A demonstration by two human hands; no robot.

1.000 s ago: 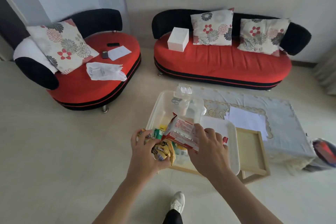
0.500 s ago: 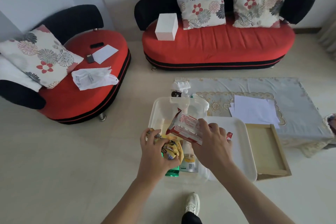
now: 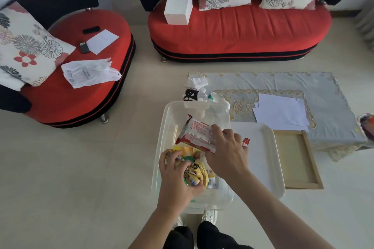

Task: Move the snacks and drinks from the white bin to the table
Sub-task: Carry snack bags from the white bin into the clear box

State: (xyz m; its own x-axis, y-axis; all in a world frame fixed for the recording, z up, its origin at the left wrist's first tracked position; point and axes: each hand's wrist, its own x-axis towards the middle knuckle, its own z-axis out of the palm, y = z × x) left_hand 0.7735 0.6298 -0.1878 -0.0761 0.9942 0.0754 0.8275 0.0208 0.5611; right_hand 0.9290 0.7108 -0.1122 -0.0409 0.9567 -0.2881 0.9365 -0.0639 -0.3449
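Open table (image 3: 263, 82) past papers (image 3: 281, 111); bottles (image 3: 203, 93), seemingly, behind bin (image 3: 168, 119).

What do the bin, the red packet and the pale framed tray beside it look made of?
Bin: whitish translucent plastic, probably; contents and floor show through its walls. Red packet: thin printed plastic film, glossy and creased. Tray: likely bare wood, matt pale tan frame.

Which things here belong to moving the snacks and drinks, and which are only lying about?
Belonging: white bin, red-and-white snack packet in the right hand, yellow snack packets in the left hand, cloth-covered table.
Lying about: white box, plastic bag, phone, paper sheets, wooden tray.
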